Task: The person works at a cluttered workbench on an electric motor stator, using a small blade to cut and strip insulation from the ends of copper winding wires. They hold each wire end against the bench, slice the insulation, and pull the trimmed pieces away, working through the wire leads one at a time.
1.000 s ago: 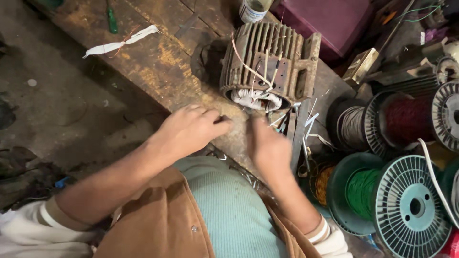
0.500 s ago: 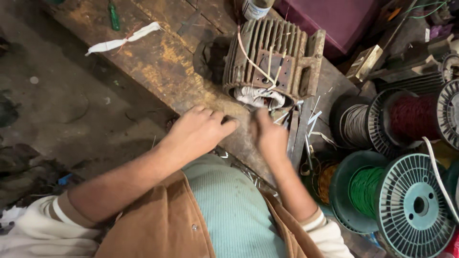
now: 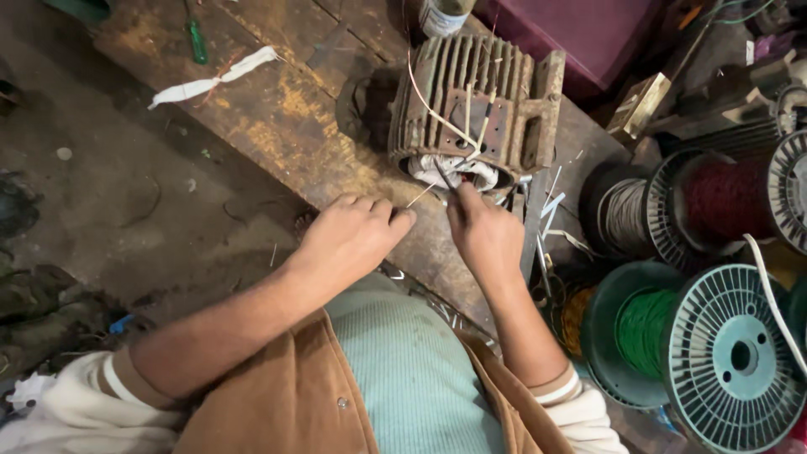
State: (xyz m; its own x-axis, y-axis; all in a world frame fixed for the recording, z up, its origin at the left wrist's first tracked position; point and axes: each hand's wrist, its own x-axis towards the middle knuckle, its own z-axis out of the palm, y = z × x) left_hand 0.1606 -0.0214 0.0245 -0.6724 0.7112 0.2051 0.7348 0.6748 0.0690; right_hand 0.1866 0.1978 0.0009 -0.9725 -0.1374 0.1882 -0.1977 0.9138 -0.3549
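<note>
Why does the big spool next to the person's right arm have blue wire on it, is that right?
Not quite. The big spool beside the right arm is wound with green wire, not blue, as the head view shows. It does sit next to the person's right hand side, by the rusty motor housing.

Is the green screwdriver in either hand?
No. The green screwdriver lies on the bench, far from both hands, which work at the motor housing.

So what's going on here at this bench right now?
A person leans over a worn wooden bench, working at the open end of a rusty finned motor housing. The right hand holds a thin tool at the white-wrapped windings, and the left hand pinches a thin wire. Wire spools stand to the right.
</note>
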